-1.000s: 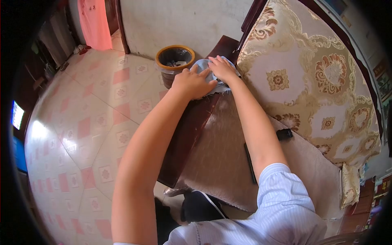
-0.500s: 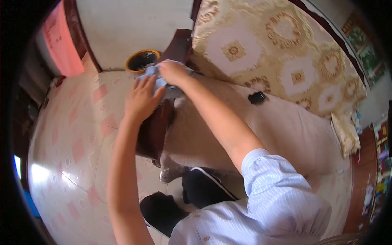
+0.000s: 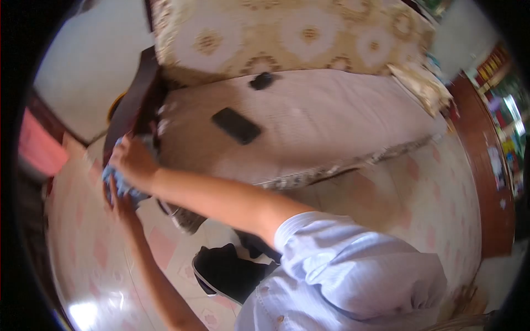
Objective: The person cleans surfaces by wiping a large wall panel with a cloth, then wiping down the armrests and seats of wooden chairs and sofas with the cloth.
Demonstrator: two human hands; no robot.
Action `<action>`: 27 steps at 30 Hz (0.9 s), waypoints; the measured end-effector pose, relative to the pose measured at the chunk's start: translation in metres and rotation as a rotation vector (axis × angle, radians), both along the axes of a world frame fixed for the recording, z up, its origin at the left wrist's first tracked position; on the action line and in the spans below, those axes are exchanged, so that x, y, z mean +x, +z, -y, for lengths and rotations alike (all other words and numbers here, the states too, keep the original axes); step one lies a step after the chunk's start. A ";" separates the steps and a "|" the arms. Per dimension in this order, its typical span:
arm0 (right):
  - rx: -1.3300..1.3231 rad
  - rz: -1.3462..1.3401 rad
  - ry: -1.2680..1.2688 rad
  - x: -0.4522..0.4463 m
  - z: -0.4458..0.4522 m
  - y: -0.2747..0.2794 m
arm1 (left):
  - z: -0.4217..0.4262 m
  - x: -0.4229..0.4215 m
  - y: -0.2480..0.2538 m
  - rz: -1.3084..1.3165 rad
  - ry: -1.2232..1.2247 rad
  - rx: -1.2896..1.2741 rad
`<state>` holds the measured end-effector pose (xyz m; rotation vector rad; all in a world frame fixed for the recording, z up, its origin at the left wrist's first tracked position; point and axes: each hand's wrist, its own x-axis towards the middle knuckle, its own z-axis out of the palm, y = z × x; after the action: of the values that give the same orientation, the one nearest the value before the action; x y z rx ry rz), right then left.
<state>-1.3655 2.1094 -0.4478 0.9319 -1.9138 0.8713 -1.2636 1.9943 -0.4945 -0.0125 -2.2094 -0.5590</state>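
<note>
A light blue cloth [image 3: 134, 193] lies bunched against the front end of the sofa's dark wooden armrest [image 3: 131, 91]. My right hand [image 3: 133, 161] is closed on the cloth and presses it to the wood. Just below it, my left hand [image 3: 120, 203] grips the cloth's lower part, its fingers pointing up. The hands and cloth hide the armrest's front end.
On the sofa's pinkish seat cover [image 3: 331, 121] lie a dark phone [image 3: 236, 126] and a small black object [image 3: 261, 81]. A cushion [image 3: 422, 88] rests at the far right end. Behind the armrest shows a yellow-rimmed bucket [image 3: 115, 107]. Tiled floor [image 3: 94, 237] spreads left.
Both hands and the cloth have moved from the armrest's top toward me, down to its front end. My view has turned right, showing more sofa and the phone. The left fingers have closed on the cloth.
</note>
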 end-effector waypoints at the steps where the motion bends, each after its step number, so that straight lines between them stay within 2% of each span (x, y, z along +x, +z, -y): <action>1: 0.058 -0.003 -0.021 0.013 -0.009 0.002 | 0.003 0.006 -0.007 0.018 0.086 -0.066; 2: 0.113 0.000 -0.036 0.025 -0.016 -0.001 | 0.000 0.014 -0.011 0.036 0.179 -0.133; 3: 0.080 0.032 -0.016 0.039 -0.023 -0.005 | -0.010 0.020 -0.014 0.022 0.138 -0.136; 4: 0.045 0.062 0.011 0.050 -0.032 -0.006 | -0.019 0.024 -0.016 0.014 0.080 -0.029; 5: 0.046 0.214 0.107 0.058 -0.044 -0.006 | -0.026 0.032 -0.020 0.015 0.033 0.076; 6: 0.038 0.204 0.093 0.065 -0.057 -0.007 | -0.029 0.037 -0.030 0.005 0.018 0.070; 8: 0.069 0.398 0.126 0.081 -0.090 -0.012 | -0.035 0.037 -0.052 0.099 -0.084 0.207; 9: 0.040 0.340 0.101 0.090 -0.111 -0.017 | -0.072 0.057 -0.025 0.173 -0.101 0.136; 13: -0.042 0.303 0.029 0.113 -0.189 -0.021 | -0.142 0.079 -0.010 0.128 -0.257 0.001; 16: 0.042 0.288 0.013 0.133 -0.250 -0.007 | -0.196 0.094 0.008 0.183 -0.360 -0.044; 18: 0.015 0.278 -0.075 0.143 -0.287 0.001 | -0.229 0.098 0.017 0.244 -0.467 0.058; 22: -0.004 0.250 -0.194 0.170 -0.364 0.011 | -0.304 0.104 0.033 0.261 -0.602 -0.026; 27: 0.033 0.212 -0.408 0.219 -0.481 0.011 | -0.412 0.116 0.029 0.253 -0.872 -0.051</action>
<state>-1.1467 2.5907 -0.4363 0.4511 -2.2016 0.7151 -1.1473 2.4064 -0.4659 -1.0158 -2.3972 -1.0065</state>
